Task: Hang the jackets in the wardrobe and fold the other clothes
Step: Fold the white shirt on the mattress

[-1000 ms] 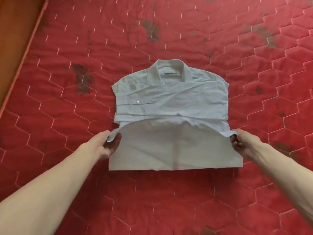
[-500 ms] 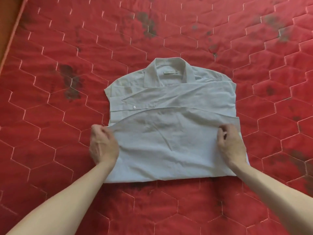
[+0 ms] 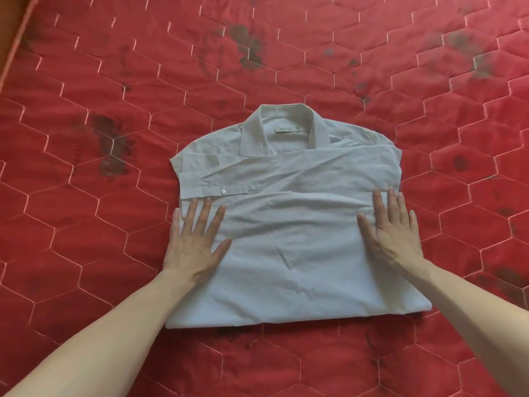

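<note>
Mattress: red quilted mattress (image 3: 86, 224) stitched in pale hexagons fills the view, with dark smudged stains scattered over it.
Edge: wooden strip (image 3: 8, 32) runs along the mattress at the upper left corner; whether it is a bed frame or floor, I cannot tell.
Shirt: pale grey-white shirt (image 3: 286, 253) lies flat in the middle of the mattress, folded into a rough rectangle, its lower part turned up over the body.
Sleeve: one sleeve (image 3: 300, 173) is folded across the chest, ending at the left side in a cuff.
Left hand: left hand (image 3: 194, 242) rests palm down on the shirt's left edge, fingers straight and spread, gripping nothing.
Right hand: right hand (image 3: 392, 230) lies flat on the shirt's right edge, fingers straight and pointing away, gripping nothing.
Collar: collar (image 3: 283, 124) stands open at the far end, a small label inside it, too blurred to read.
Button: white button (image 3: 223, 191) sits on the cuff, just beyond the left fingertips.
</note>
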The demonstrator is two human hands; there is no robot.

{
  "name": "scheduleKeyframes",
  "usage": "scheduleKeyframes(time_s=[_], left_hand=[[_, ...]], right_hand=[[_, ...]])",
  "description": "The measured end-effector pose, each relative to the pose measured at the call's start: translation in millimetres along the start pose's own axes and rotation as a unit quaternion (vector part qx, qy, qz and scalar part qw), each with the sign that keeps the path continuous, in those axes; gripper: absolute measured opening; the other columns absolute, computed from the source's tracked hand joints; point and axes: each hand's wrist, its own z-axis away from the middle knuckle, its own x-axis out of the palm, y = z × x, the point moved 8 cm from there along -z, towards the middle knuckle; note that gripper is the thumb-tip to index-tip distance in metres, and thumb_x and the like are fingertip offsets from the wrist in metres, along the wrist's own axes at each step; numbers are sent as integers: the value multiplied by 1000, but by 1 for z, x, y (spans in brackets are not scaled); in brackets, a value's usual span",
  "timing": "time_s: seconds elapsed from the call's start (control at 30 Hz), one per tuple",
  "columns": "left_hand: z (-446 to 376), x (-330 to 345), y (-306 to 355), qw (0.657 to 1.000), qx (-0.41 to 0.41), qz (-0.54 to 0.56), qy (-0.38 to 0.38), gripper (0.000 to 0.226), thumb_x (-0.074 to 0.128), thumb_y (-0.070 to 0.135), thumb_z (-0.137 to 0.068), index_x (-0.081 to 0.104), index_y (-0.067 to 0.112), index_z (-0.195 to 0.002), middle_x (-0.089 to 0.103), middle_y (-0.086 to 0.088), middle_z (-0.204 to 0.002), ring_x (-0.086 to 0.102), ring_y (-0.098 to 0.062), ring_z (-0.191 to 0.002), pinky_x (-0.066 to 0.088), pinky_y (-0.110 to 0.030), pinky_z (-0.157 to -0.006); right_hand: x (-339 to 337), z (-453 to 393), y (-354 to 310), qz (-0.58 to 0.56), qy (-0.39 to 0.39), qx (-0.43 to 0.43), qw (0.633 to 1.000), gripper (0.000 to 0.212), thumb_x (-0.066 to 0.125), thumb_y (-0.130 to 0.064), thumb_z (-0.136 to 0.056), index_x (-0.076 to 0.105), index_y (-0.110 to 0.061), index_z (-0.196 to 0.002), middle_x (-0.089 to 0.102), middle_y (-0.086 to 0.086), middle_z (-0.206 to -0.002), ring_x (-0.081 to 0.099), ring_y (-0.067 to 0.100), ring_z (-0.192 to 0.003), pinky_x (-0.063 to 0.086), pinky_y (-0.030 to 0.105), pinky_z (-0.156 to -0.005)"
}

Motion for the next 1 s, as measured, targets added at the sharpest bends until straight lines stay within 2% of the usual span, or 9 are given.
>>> scheduleKeyframes(time_s=[0.1,0.17,0.27,0.4,0.6,0.7,0.8,0.9,1.0], left_hand=[[-1,-8,-1,999,22,-19,13,77,17,65,-103,13,22,-167,5,-13,-174,-1,-34,-161,4,-61,-127],[8,-14,13,998,45,-3,34,74,26,58,-102,22,20,-165,13,-14,-173,7,-35,-160,7,-60,-127],[35,-10,49,993,104,32,46,71,34,54,-101,28,20,-164,20,-13,-172,12,-33,-160,11,-58,-125],[83,8,84,982,186,31,25,74,41,56,-102,23,24,-166,12,-7,-174,11,-29,-161,12,-55,-126],[133,22,77,981,194,28,11,79,40,67,-101,19,27,-166,9,-7,-174,8,-32,-161,13,-57,-124],[148,18,64,977,212,-3,26,65,38,48,-104,31,20,-163,22,-11,-172,22,-36,-157,23,-57,-122],[153,13,50,976,212,-35,35,63,37,17,-97,38,9,-159,34,-18,-165,34,-42,-151,36,-59,-116],[150,5,46,979,193,-65,25,72,25,-3,-83,39,3,-153,42,-25,-159,44,-47,-143,43,-61,-113],[142,-5,48,990,129,-52,35,71,22,-8,-84,38,3,-152,45,-28,-155,47,-50,-140,48,-63,-106]], right_hand=[[-2,2,-1,1,9,-6,1000,78,5,-71,-98,-16,-34,-164,-21,2,-172,-21,19,-158,-3,50,-129],[-9,10,-8,34,58,-24,997,75,15,-64,-102,-3,-30,-166,-11,6,-174,-15,24,-160,-1,52,-128],[-4,39,-28,51,118,-128,983,71,31,-54,-103,20,-23,-166,7,7,-175,2,28,-161,9,55,-128],[33,89,-29,50,81,-242,966,65,22,-58,-107,25,-27,-165,12,-1,-174,11,26,-161,15,51,-127],[55,130,17,14,27,-108,994,74,20,-67,-101,3,-36,-166,-5,-6,-175,-8,19,-161,2,45,-129],[51,140,21,43,5,-157,987,85,28,-74,-98,-5,-34,-166,-16,-3,-174,-15,21,-160,-3,45,-128],[38,144,26,121,11,-217,969,86,29,-73,-100,7,-24,-167,-3,7,-175,-2,28,-161,11,49,-128],[27,148,22,166,32,-258,951,74,34,-51,-102,26,-10,-163,21,21,-169,22,39,-157,25,51,-124],[28,148,21,192,8,-266,945,84,45,-34,-83,34,-1,-159,27,29,-165,26,45,-154,33,54,-121]])
